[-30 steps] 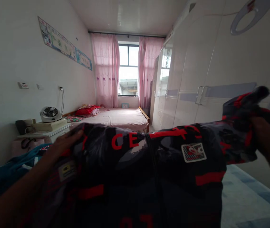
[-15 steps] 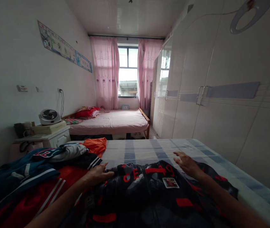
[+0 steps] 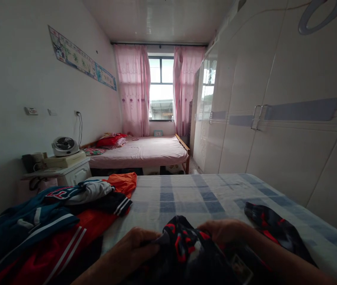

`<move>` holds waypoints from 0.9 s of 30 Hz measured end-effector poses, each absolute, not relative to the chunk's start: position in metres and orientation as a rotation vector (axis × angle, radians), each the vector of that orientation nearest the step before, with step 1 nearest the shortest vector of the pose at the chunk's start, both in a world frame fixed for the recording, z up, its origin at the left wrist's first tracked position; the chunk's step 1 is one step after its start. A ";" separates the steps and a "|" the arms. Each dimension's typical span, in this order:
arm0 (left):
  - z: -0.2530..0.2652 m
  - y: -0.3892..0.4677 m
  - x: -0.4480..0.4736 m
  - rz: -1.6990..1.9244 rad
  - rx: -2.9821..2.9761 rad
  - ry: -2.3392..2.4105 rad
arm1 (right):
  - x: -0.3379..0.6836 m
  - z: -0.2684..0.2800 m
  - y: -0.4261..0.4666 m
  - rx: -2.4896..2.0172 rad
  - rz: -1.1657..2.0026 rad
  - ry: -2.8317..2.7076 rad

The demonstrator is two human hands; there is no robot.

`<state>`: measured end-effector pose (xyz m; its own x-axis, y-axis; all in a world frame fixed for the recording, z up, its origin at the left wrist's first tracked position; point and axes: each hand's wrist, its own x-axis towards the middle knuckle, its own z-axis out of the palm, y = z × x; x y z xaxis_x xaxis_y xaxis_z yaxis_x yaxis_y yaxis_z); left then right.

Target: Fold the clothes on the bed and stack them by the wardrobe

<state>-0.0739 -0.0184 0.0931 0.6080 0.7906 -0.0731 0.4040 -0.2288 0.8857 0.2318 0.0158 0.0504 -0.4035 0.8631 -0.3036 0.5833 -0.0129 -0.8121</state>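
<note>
A dark jacket [image 3: 183,241] with red letters and patches lies bunched on the near bed, close to me. My left hand [image 3: 137,245] pinches its edge between thumb and fingers. On the other side, my right hand [image 3: 223,231] is closed on the jacket's cloth, its fingertips partly hidden by the fabric. One dark sleeve with red marks stretches out to the right, beyond my right forearm. The jacket's lower part is dim and runs out of view at the bottom.
The near bed has a blue-and-white checked sheet [image 3: 183,194]. On its left lies a pile of clothes [image 3: 58,213]. Farther off are a pink-covered bed [image 3: 144,152], a fan [image 3: 65,146] on a nightstand [image 3: 76,170], and a white wardrobe [image 3: 245,154] along the right.
Both hands, open above the spread jacket before, have come down nearer to me and closed on it. The jacket's top is now gathered up between them, baring more of the sheet.
</note>
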 end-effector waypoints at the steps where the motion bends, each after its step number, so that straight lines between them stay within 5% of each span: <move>1: 0.100 -0.026 -0.073 0.521 1.821 0.950 | 0.227 0.053 0.008 -1.500 1.338 -2.091; 8: 0.163 -0.054 -0.100 0.996 1.655 1.129 | 0.242 0.139 -0.028 -1.549 0.690 -2.086; 15: 0.205 0.063 -0.089 1.392 2.465 1.500 | 0.239 0.223 0.047 -1.556 -0.566 -1.751; 19: 0.173 0.124 -0.078 0.956 2.552 2.024 | 0.233 0.187 0.097 -1.704 -0.531 -1.881; 27: 0.057 0.045 -0.144 0.504 2.590 1.726 | 0.271 0.050 -0.016 -1.809 -0.191 -1.934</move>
